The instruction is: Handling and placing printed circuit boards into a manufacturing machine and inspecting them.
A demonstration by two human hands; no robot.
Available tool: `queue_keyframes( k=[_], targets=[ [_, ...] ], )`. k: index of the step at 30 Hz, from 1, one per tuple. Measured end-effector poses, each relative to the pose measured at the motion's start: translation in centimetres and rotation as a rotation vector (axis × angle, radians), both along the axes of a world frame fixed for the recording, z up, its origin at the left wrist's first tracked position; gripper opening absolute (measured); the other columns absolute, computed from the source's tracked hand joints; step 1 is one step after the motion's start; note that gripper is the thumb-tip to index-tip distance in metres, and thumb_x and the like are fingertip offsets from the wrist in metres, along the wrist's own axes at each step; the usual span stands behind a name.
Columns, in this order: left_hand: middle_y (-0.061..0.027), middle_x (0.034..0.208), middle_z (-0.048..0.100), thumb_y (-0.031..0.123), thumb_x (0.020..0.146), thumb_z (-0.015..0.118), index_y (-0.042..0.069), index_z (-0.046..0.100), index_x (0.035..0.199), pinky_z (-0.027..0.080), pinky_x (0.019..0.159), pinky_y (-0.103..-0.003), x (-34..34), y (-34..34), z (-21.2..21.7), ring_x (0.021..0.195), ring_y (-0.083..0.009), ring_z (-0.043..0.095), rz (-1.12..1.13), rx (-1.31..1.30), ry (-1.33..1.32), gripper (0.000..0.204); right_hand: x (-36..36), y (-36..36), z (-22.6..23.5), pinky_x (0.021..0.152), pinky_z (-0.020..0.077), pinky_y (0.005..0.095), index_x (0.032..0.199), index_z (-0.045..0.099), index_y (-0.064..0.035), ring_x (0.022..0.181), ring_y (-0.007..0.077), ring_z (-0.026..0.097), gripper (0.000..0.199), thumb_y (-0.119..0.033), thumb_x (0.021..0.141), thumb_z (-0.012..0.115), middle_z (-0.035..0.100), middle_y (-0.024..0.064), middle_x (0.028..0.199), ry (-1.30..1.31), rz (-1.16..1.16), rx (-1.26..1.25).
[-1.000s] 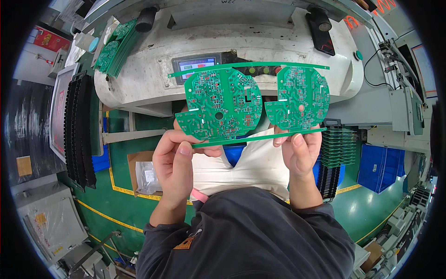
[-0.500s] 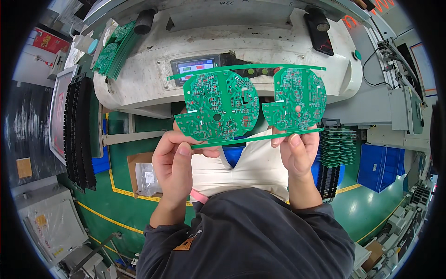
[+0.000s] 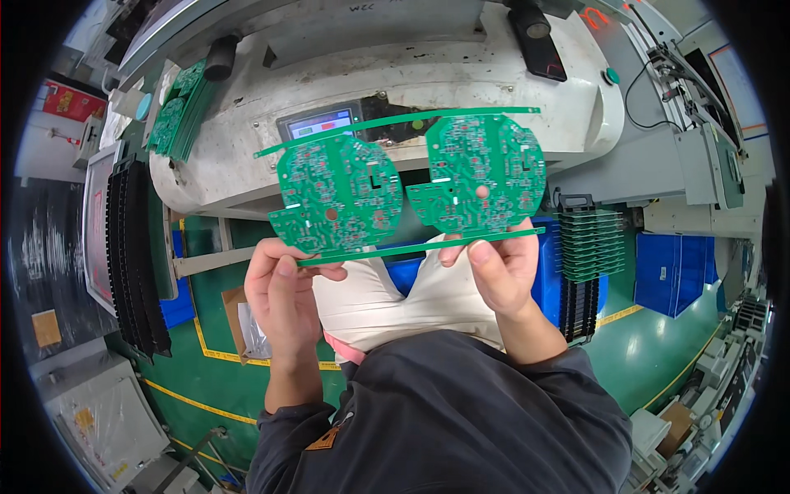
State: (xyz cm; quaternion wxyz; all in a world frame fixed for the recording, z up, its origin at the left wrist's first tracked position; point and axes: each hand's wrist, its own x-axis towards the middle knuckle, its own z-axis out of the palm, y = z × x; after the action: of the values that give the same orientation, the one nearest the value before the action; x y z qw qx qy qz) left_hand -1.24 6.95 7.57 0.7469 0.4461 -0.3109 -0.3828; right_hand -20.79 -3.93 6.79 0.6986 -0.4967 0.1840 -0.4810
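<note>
Left hand [image 3: 284,292], right hand [image 3: 502,272] closed, pinching lower break-off rail of green two-up circuit board panel [image 3: 411,189]. Panel light, thin, likely brittle at tabs; grip rail edges only.

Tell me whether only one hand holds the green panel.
No: left hand and right hand both grip the green panel by its lower rail.
</note>
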Motion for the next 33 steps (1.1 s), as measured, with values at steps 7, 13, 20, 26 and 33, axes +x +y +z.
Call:
queue_keyframes(
  k=[7,13,20,26,33],
  targets=[
    [-0.0164,0.084,0.062,0.012,0.093,0.041,-0.002,0.048,0.092,0.054,0.063,-0.032,0.11,-0.12,0.2,0.068,-0.0227,0.064,0.046,-0.01,0.037,0.015,0.19,0.29,0.26,0.067,0.0528,0.0346,0.134,0.035,0.0002,0.075,0.0213,0.062,0.05,-0.007,0.089,0.054,0.061,0.019,0.098,-0.036,0.107,-0.012],
    [-0.0173,0.083,0.062,0.012,0.094,0.041,-0.002,0.048,0.093,0.052,0.063,-0.032,0.05,-0.2,0.12,0.066,-0.0224,0.062,0.059,-0.031,0.057,0.016,0.16,0.39,0.41,0.071,0.0523,0.0331,0.134,0.034,0.0006,0.081,0.0202,0.062,0.049,-0.002,0.089,0.053,0.061,0.0181,0.101,-0.084,0.135,0.005],
    [-0.0178,0.083,0.062,0.012,0.094,0.04,-0.003,0.047,0.093,0.052,0.063,-0.031,0.03,-0.3,0.02,0.066,-0.0227,0.062,0.049,-0.046,0.072,0.016,-0.15,0.25,-0.03,0.069,0.0532,0.0351,0.135,0.031,0.0008,0.08,0.023,0.063,0.051,-0.003,0.089,0.052,0.058,0.022,0.105,-0.036,0.167,-0.033],
    [-0.0177,0.083,0.062,0.012,0.094,0.04,-0.002,0.047,0.092,0.051,0.063,-0.031,0.01,-0.3,0.11,0.066,-0.0226,0.062,0.044,-0.05,0.074,0.016,0.07,0.39,0.05,0.069,0.0535,0.0352,0.135,0.032,0.0009,0.08,0.0229,0.063,0.051,-0.002,0.089,0.053,0.059,0.0218,0.104,-0.05,0.14,-0.005],
    [-0.0172,0.082,0.062,0.013,0.094,0.041,-0.002,0.047,0.091,0.05,0.062,-0.031,-0.04,-0.26,0.17,0.065,-0.0222,0.061,0.056,-0.052,0.08,0.016,0.0,0.33,-0.2,0.069,0.0535,0.0351,0.135,0.032,0.0006,0.079,0.0229,0.063,0.051,-0.002,0.089,0.053,0.058,0.0218,0.106,-0.065,0.151,-0.025]
  ],
)
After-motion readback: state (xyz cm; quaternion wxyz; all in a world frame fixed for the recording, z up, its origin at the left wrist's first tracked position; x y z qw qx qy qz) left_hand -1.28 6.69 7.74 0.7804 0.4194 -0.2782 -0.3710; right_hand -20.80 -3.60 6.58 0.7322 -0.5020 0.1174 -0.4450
